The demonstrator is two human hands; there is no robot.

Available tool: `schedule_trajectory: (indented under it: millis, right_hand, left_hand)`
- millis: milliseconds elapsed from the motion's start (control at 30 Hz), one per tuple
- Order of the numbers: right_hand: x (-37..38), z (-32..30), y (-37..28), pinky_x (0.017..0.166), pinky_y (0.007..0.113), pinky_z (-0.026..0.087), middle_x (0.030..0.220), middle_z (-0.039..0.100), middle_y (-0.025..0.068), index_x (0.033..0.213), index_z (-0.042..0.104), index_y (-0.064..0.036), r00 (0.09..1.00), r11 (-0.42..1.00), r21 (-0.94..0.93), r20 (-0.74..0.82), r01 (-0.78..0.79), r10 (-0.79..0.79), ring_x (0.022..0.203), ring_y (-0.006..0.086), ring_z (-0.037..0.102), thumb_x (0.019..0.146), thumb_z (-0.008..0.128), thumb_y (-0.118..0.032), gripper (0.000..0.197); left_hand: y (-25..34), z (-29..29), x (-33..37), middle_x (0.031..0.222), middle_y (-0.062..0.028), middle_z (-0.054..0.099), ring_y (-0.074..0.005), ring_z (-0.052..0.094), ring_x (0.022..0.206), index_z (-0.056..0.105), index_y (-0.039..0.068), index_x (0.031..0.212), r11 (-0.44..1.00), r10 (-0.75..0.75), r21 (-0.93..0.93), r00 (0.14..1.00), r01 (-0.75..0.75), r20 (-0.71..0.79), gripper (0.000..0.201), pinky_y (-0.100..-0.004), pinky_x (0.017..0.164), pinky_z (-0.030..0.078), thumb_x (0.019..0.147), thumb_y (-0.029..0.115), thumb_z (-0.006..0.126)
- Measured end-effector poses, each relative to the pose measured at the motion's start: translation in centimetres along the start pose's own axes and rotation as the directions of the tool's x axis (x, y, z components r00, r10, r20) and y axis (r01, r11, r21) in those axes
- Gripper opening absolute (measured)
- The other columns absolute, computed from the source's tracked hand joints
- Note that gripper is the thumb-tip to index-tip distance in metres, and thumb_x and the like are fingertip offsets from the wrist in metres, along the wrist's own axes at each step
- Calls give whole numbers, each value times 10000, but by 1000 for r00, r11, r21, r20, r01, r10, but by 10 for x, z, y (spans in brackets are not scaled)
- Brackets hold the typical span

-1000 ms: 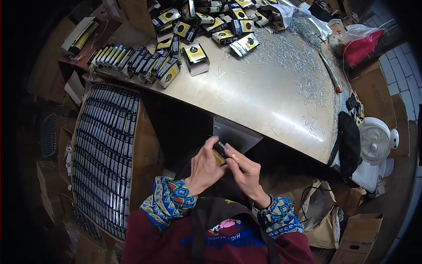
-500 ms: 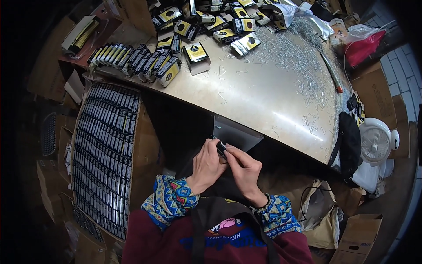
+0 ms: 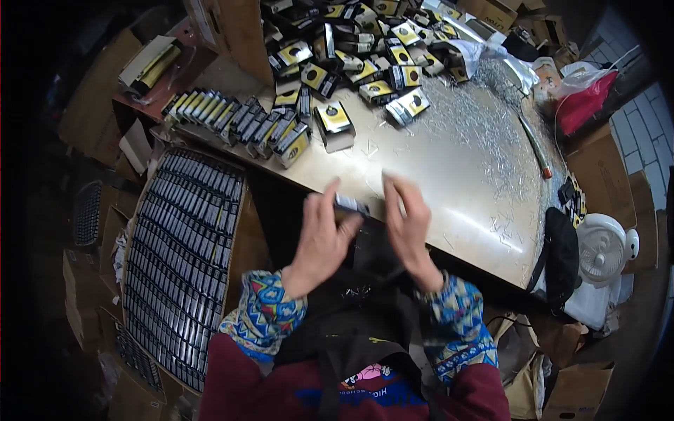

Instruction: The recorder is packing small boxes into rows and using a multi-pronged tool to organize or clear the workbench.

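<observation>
At frame centre I saw the left grip pinching a small black-and-white box by the lower edge of the bench. The right grip was spread, fingers blurred, just right of the box and apart from it. Yellow-and-black boxes lay heaped at upper centre; I logged thin metal pieces scattered toward upper right.

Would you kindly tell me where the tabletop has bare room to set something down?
The widest mostly bare patch of tabletop lies beyond and right of the right hand, between the open-flapped box, the scattered metal pieces and the near edge, with a few strays. Heaped boxes crowd the far side; a box row crowds the left.
</observation>
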State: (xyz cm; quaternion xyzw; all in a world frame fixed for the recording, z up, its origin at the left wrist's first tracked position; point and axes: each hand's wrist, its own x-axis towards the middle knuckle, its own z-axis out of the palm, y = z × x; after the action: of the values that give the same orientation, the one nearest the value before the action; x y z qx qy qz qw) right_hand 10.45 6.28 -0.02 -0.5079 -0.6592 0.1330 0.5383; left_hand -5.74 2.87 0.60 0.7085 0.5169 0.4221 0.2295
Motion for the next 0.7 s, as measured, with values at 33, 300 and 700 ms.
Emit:
schedule_trajectory:
  millis: [33, 300, 700]
  right_hand:
    - [26, 15, 4, 820, 399, 466, 1001, 630, 169, 1157, 592, 6, 999, 989, -149, 54, 4, 4, 955, 336, 558, 863, 660, -123, 328]
    - [77, 35, 61, 807, 399, 419, 866, 634, 108, 937, 703, -70, 969, 876, -483, 219, 6, 114, 905, 300, 582, 807, 610, -113, 166]
    - [102, -60, 124, 1028, 724, 234, 1458, 411, 160, 1333, 544, -214, 872, 705, -707, 373, 47, 316, 1349, 444, 337, 967, 505, -417, 420]
  left_hand:
    - [-6, -4, 16, 1038, -174, 493, -336, 491, 965, 370, -6, 1385, 983, 59, 180, 995, -43, -84, 581, -420, 868, 393, 902, 193, 625]
    - [-39, -4, 94, 1222, -84, 503, -237, 444, 1146, 483, 37, 1329, 541, 259, 840, 958, -41, -120, 522, -412, 983, 287, 816, 70, 572]
    - [-4, 45, 112, 1194, -145, 539, -327, 484, 1097, 453, 4, 1317, 751, 89, 490, 802, -444, 590, 628, -453, 860, 465, 849, 374, 653]
